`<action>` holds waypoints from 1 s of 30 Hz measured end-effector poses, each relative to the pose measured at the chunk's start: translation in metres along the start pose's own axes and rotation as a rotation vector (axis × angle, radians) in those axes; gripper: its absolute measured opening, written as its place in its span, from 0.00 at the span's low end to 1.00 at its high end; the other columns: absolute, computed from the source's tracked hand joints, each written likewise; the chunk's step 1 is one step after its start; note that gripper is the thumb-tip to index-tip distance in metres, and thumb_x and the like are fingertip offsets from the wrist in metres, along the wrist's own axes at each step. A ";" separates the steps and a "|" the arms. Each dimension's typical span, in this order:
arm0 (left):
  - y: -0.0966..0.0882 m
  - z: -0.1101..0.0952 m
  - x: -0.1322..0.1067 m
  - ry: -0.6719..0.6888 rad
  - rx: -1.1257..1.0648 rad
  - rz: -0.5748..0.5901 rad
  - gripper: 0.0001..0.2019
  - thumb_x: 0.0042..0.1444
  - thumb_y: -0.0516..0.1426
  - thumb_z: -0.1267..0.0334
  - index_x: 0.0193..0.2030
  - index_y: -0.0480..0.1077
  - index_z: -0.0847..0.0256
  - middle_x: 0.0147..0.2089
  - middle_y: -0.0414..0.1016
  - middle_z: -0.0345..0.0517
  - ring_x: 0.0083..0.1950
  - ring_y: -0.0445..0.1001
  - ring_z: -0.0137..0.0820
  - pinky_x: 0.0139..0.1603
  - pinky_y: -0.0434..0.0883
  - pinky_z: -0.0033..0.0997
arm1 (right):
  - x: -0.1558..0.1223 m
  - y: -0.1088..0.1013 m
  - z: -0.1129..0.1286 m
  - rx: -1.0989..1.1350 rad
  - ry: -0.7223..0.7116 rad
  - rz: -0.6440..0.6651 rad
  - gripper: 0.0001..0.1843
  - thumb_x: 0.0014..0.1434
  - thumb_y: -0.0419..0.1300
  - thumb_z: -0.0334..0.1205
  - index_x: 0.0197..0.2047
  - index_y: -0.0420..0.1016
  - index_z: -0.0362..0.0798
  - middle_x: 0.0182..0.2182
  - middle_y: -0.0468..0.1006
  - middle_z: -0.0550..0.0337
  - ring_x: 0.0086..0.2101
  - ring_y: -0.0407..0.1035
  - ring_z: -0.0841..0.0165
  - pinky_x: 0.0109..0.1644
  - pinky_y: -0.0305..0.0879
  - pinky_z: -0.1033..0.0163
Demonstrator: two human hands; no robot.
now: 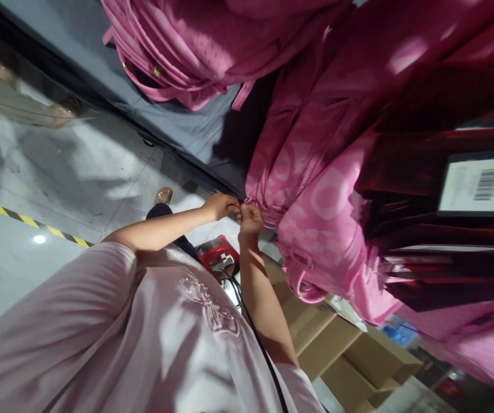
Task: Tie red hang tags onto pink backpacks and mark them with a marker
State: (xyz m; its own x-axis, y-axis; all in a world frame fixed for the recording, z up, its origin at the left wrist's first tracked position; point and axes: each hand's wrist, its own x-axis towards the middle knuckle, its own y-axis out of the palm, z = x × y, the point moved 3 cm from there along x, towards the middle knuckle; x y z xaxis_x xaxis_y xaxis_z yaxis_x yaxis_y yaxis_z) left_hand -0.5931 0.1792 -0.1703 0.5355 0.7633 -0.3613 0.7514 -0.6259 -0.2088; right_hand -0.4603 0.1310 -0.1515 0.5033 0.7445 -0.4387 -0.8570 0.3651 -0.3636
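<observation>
My left hand (pixel 221 205) and my right hand (pixel 250 218) meet at the near edge of a pink patterned bag (pixel 328 195). Both have their fingers pinched together, almost touching each other. Whatever lies between the fingertips is too small to make out; gathered pink fabric is right beside them. Pale rings and checks mark the bag, and a small loop handle (pixel 309 289) hangs from its lower side. Another pile of pink bags (pixel 212 46) with straps lies farther up on a grey surface (pixel 225 129).
On the right is a dark, reddish see-through packet with a white barcode label (pixel 483 183). Open cardboard boxes (pixel 350 355) stand below the bags. A red plastic stool (pixel 221 248) is on the floor beneath my arms. Another person's legs (pixel 15 100) appear at left, above yellow-black floor tape (pixel 27 219).
</observation>
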 end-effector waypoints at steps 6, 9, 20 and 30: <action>-0.001 -0.007 -0.002 -0.076 0.108 0.014 0.09 0.61 0.58 0.57 0.42 0.78 0.55 0.41 0.81 0.41 0.44 0.77 0.33 0.39 0.66 0.26 | 0.002 0.000 -0.009 -0.035 -0.093 -0.033 0.15 0.50 0.64 0.50 0.32 0.70 0.48 0.21 0.67 0.69 0.23 0.60 0.75 0.28 0.57 0.69; -0.002 -0.011 -0.001 -0.122 0.171 0.009 0.08 0.59 0.59 0.58 0.40 0.76 0.58 0.36 0.80 0.43 0.41 0.77 0.34 0.36 0.65 0.27 | 0.002 0.000 -0.010 -0.047 -0.127 -0.051 0.15 0.49 0.65 0.50 0.30 0.69 0.47 0.22 0.67 0.69 0.25 0.62 0.74 0.32 0.60 0.67; -0.002 -0.021 -0.006 -0.116 0.314 0.007 0.12 0.64 0.54 0.56 0.42 0.76 0.59 0.44 0.80 0.48 0.48 0.77 0.37 0.42 0.66 0.29 | -0.001 0.007 -0.004 -0.071 -0.137 -0.072 0.13 0.51 0.63 0.48 0.28 0.70 0.47 0.25 0.72 0.64 0.30 0.65 0.70 0.38 0.65 0.63; 0.003 -0.025 -0.019 -0.204 0.271 -0.079 0.11 0.63 0.54 0.60 0.48 0.73 0.59 0.42 0.81 0.48 0.45 0.78 0.36 0.38 0.66 0.29 | -0.003 0.002 0.001 -0.058 -0.099 -0.055 0.11 0.49 0.63 0.46 0.29 0.71 0.47 0.27 0.73 0.64 0.33 0.66 0.68 0.42 0.64 0.62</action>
State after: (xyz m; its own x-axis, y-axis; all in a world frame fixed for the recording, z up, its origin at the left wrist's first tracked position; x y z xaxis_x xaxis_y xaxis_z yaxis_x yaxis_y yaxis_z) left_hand -0.5913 0.1668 -0.1411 0.3717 0.7805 -0.5027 0.6429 -0.6071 -0.4671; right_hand -0.4640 0.1297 -0.1501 0.5334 0.7769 -0.3346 -0.8192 0.3760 -0.4330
